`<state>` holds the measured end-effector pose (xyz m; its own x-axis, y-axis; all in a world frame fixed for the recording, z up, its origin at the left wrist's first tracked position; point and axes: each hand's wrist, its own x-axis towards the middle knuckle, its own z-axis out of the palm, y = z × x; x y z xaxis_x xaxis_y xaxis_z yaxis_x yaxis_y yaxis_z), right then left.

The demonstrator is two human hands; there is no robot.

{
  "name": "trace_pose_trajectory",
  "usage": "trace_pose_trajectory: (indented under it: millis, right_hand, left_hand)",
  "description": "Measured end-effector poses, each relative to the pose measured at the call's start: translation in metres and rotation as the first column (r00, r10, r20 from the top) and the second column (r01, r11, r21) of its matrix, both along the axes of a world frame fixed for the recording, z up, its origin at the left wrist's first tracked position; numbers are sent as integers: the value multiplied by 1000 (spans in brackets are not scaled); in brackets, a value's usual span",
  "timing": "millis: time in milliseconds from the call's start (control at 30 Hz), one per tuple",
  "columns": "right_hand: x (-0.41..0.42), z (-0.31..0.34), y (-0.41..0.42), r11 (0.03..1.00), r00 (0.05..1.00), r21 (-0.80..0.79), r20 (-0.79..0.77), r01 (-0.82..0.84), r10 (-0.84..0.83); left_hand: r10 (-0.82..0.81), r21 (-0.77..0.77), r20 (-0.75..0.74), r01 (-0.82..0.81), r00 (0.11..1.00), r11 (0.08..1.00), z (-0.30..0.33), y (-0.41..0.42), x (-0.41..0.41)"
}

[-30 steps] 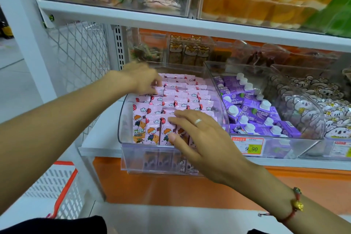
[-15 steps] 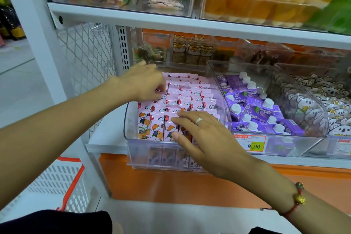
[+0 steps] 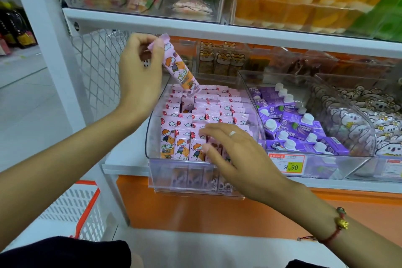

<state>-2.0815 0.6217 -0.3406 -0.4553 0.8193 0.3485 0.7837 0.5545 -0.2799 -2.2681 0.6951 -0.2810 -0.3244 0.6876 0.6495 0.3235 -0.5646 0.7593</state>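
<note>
The left hand [image 3: 139,76] pinches the packet [image 3: 178,67] by its top seam, over the bin [image 3: 150,137] at eleven o'clock; better to lift it straight while the flat, empty right hand [image 3: 235,156] perhaps presses the front rows [image 3: 182,147].

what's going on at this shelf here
A person is working at a shop shelf. The left hand pinches a pink snack packet by its crimped top edge and holds it tilted, with its lower end just over the back rows of matching packets in a clear bin. The right hand rests with its fingers spread on the front packets. The next bin holds purple cartons, and a white basket sits at the lower left.
</note>
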Motion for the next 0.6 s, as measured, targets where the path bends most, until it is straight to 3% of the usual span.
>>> trace_pose_trajectory:
  millis: [167,267,333,433,600]
  right_hand:
    - [-4,14,-13,997,900,-23,-430,73,-75]
    - [1,28,-19,991,872,40,-480,127,-92]
    - [4,33,-24,998,869,21,-493,65,-46]
    - [4,31,-27,993,823,-118,-564,-8,-61]
    - [15,26,-16,850,508,-505,-776,-149,-372]
  left_hand:
    - [-178,-8,89,179,980,984,-7,-57,25]
    - [-251,-57,142,261,958,964,-12,-76,39]
    - [-311,-109,209,338,927,935,-17,-82,46]
    - [-377,-161,252,422,891,892,-29,-87,50]
    - [-434,-238,137,455,890,858,-51,-89,49]
